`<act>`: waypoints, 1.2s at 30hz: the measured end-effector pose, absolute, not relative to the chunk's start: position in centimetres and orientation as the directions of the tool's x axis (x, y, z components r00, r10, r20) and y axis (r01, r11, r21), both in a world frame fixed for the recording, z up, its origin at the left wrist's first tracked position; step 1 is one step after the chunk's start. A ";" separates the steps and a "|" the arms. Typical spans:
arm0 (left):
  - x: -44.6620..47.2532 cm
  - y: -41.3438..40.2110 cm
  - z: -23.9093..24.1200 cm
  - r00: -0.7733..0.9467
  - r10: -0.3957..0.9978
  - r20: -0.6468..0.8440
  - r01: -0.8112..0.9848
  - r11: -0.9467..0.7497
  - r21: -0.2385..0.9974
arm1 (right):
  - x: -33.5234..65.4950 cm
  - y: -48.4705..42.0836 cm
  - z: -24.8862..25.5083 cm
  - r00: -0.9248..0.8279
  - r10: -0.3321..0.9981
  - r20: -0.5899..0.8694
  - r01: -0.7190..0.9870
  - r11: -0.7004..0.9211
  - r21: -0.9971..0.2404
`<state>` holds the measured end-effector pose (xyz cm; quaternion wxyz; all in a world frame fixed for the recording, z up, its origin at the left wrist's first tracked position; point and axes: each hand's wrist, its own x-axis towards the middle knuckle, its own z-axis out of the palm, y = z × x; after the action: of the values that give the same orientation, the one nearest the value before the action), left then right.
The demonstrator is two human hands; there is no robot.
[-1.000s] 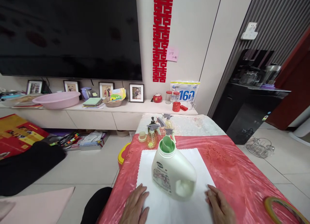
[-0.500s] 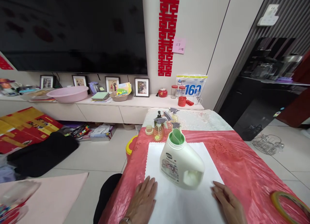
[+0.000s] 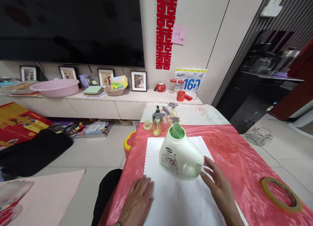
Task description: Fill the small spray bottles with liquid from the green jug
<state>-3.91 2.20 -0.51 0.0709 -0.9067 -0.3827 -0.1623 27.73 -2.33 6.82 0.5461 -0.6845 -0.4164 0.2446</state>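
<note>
A white detergent jug point(image 3: 179, 159) with a printed label and a green open mouth stands on the white scalloped-edge sheet point(image 3: 177, 200). My right hand point(image 3: 218, 183) is at the jug's right side, beside its handle. Its fingers are apart and curve toward the jug; whether the fingertips touch it I cannot tell. My left hand point(image 3: 139, 200) lies palm down on the sheet's left edge, fingers stretched out, holding nothing. Behind the jug is a clear spray bottle point(image 3: 156, 126) with a grey trigger head, among several similar bottles.
A red plastic cover point(image 3: 239, 161) lies over the table. A roll of yellowish tape point(image 3: 281, 195) rests at the right, and a pale cap point(image 3: 147, 125) sits at the far left. Beyond the table, a low white cabinet point(image 3: 93, 105) carries framed pictures and a pink basin point(image 3: 55, 87).
My right hand has moved from the sheet's right edge forward and left to the jug's handle side. My left hand stays flat on the sheet. The view has shifted slightly.
</note>
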 end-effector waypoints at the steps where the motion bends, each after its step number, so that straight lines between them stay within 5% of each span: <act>1: -3.7 2.2 -0.8 0.644 0.654 0.396 0.713 -0.701 -0.002 | 27.3 -1.3 7.3 0.501 0.855 0.132 0.315 -0.039 -0.948; 7: -2.5 2.0 -3.0 0.574 0.609 0.547 0.721 -0.693 0.014 | 24.8 2.8 7.5 0.569 0.805 0.169 0.340 -0.043 -0.940; 19: -2.6 1.4 -3.7 0.549 0.667 0.504 0.738 -0.670 0.083 | 33.3 1.9 7.3 0.823 0.507 0.256 0.355 -0.107 -0.929; 36: -2.5 1.4 -3.3 0.535 0.681 0.501 0.730 -0.671 0.132 | 38.7 5.1 4.9 0.793 0.583 0.178 0.383 -0.249 -0.890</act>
<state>-2.51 1.37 -3.27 0.0467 -0.8748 -0.4031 -0.2647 38.75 5.06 4.94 0.5300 -0.7845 -0.3080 0.0944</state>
